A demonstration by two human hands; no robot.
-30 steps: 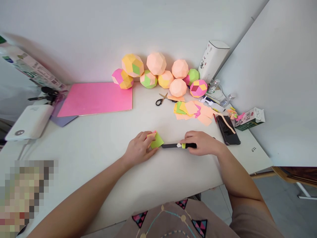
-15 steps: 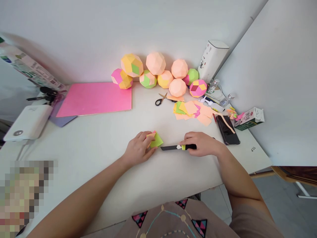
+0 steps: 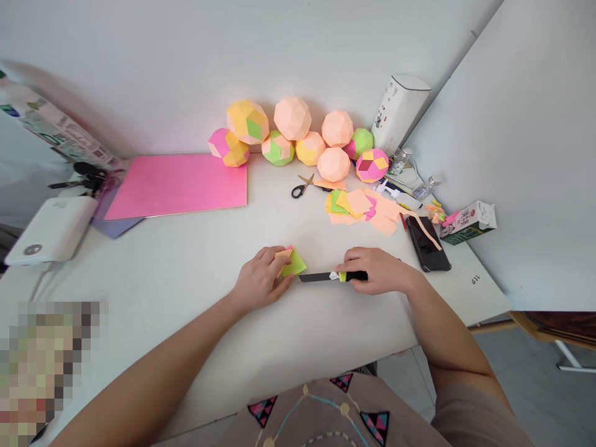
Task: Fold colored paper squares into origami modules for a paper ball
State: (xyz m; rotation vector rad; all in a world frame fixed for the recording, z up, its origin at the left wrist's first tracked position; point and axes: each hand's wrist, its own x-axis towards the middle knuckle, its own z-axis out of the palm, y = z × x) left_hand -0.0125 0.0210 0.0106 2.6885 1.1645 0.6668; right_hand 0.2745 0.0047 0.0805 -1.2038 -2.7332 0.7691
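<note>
My left hand (image 3: 259, 279) is closed on a small folded paper piece (image 3: 295, 263), green with peach and pink parts, at the middle of the white table (image 3: 186, 267). Its fingers cover the left side of the paper. In my right hand (image 3: 378, 270) is a utility knife (image 3: 326, 277) with a dark blade and a black and yellow-green handle. The blade lies low over the table and points left, its tip just below the paper's lower right edge. Whether the tip touches the paper I cannot tell.
Several faceted paper balls (image 3: 292, 118) stand along the wall. In front of them lie scissors (image 3: 302, 186) and loose paper pieces (image 3: 358, 203). A phone (image 3: 427, 243) and a small carton (image 3: 469, 222) are at the right. A pink board (image 3: 181, 186) and a white device (image 3: 53, 230) are at the left.
My right hand and the knife have shifted slightly to the left, bringing the tip nearer my left fingers. My left hand and the paper have stayed in place.
</note>
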